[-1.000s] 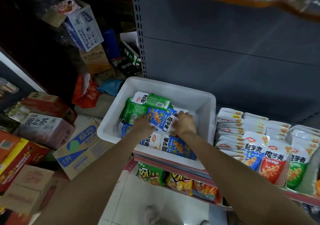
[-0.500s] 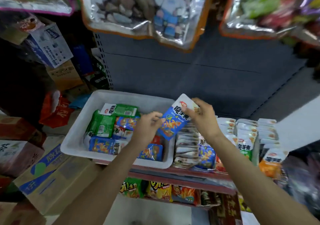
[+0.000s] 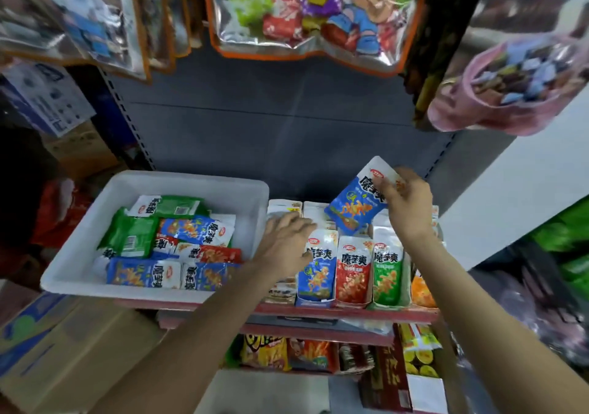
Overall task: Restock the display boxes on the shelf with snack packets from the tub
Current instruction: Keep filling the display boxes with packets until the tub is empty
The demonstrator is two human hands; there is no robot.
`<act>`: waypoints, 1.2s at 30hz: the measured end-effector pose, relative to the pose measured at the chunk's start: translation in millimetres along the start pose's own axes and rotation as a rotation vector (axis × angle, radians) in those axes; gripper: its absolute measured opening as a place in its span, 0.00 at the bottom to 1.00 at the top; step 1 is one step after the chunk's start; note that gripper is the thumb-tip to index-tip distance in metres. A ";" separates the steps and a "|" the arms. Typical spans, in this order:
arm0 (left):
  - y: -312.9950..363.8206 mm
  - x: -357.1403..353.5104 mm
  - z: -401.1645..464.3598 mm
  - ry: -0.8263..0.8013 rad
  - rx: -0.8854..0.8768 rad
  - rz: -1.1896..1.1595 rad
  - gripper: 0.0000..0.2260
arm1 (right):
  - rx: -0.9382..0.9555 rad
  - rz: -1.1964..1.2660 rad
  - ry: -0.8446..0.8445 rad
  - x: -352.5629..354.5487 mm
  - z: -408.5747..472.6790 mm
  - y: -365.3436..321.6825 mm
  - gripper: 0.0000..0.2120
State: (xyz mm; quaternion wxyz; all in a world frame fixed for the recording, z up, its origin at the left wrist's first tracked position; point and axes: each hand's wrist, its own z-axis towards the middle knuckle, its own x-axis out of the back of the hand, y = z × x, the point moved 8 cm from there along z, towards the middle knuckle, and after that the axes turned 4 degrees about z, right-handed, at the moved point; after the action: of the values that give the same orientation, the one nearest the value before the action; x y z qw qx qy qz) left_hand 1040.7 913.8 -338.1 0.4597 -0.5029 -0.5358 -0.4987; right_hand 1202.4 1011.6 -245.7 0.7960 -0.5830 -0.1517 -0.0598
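A white tub point(image 3: 79, 273) sits on the shelf at left, with several blue, green and red snack packets point(image 3: 197, 228) lying in it. To its right stand display boxes: a blue one point(image 3: 315, 273), a red one point(image 3: 352, 273) and a green one point(image 3: 387, 273), each full of upright packets. My right hand point(image 3: 406, 203) pinches a blue snack packet point(image 3: 358, 206) by its top, tilted above the rows of packets. My left hand point(image 3: 287, 238) rests with spread fingers on the packets at the blue box's back.
The shelf's red front edge point(image 3: 350, 311) runs below the boxes, and a lower shelf holds more snack bags point(image 3: 264, 353). Large foil bags point(image 3: 306, 12) hang overhead. Cardboard cartons point(image 3: 57, 350) are stacked at lower left. A white wall point(image 3: 510, 206) stands to the right.
My right hand lifted a blue packet out of the tub and carried it right, over the display boxes. My left hand left the tub and now lies on the boxed packets.
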 end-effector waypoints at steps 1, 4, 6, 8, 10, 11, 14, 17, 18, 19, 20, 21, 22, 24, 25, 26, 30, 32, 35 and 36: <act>4.2 -0.5 2.8 -0.012 -0.004 0.071 0.27 | 0.000 -0.006 0.013 1.1 1.8 4.0 0.06; 12.5 0.7 12.8 -0.041 0.013 0.186 0.24 | 0.005 -0.039 -0.021 -3.2 4.0 10.3 0.08; 14.2 3.4 18.4 -0.053 0.032 0.167 0.22 | 0.003 -0.036 -0.052 -6.8 4.7 12.3 0.07; 13.7 7.0 21.1 -0.047 0.038 0.119 0.20 | 0.002 -0.024 -0.083 -9.2 5.6 12.9 0.06; 13.9 9.9 18.4 -0.031 0.016 0.059 0.17 | -0.001 0.004 -0.106 -10.7 6.5 12.3 0.06; 14.1 10.7 14.7 -0.026 0.006 0.026 0.16 | 0.001 0.021 -0.119 -11.8 7.0 11.8 0.06; 13.6 12.8 1.2 0.005 -0.012 -0.046 0.14 | 0.008 0.082 -0.184 -20.4 5.1 8.3 0.05; 12.6 15.1 -6.4 0.037 -0.002 -0.066 0.11 | 0.013 0.108 -0.261 -34.8 1.6 10.4 0.05; 12.9 14.8 -7.6 0.035 0.003 -0.076 0.10 | 0.016 0.093 -0.293 -40.5 0.7 11.6 0.05; 13.4 13.8 -8.4 0.034 0.005 -0.086 0.10 | 0.021 0.053 -0.336 -47.6 -0.1 14.1 0.05; 14.2 13.0 -9.4 0.038 0.006 -0.098 0.09 | 0.025 -0.014 -0.391 -55.5 -1.4 16.7 0.05; 14.5 12.6 -10.3 0.046 0.009 -0.111 0.08 | 0.020 -0.093 -0.451 -63.9 -3.2 21.4 0.05; 14.6 12.0 -11.2 0.054 0.012 -0.128 0.08 | 0.011 -0.177 -0.502 -71.1 -5.1 28.1 0.05; 14.2 10.1 -12.0 0.062 0.012 -0.155 0.08 | 0.004 -0.366 -0.557 -80.3 -8.3 41.7 0.04; 13.6 8.9 -12.7 0.064 0.007 -0.160 0.08 | 0.011 -0.456 -0.567 -83.0 -9.8 46.9 0.03; 13.4 7.8 -13.5 0.066 -0.001 -0.162 0.09 | 0.019 -0.523 -0.571 -84.8 -11.8 49.9 0.03; 10.3 4.7 -16.2 0.087 -0.024 -0.145 0.11 | 0.130 -0.534 -0.489 -83.4 -18.7 38.6 0.10; 9.6 4.8 -16.6 0.096 -0.024 -0.138 0.12 | 0.202 -0.603 -0.505 -85.7 -23.8 36.8 0.11; 9.7 5.0 -17.0 0.102 -0.019 -0.126 0.14 | 0.172 -0.765 -0.657 -96.2 -35.4 52.1 0.15; 9.5 5.0 -16.9 0.108 -0.016 -0.128 0.14 | 0.157 -0.768 -0.681 -97.4 -37.0 55.4 0.16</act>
State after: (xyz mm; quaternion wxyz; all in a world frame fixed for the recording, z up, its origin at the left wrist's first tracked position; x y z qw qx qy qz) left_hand 1049.6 897.3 -331.1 0.4509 -0.4437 -0.5373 -0.5578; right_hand 1131.7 986.0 -336.5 0.6635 -0.4104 -0.6090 -0.1431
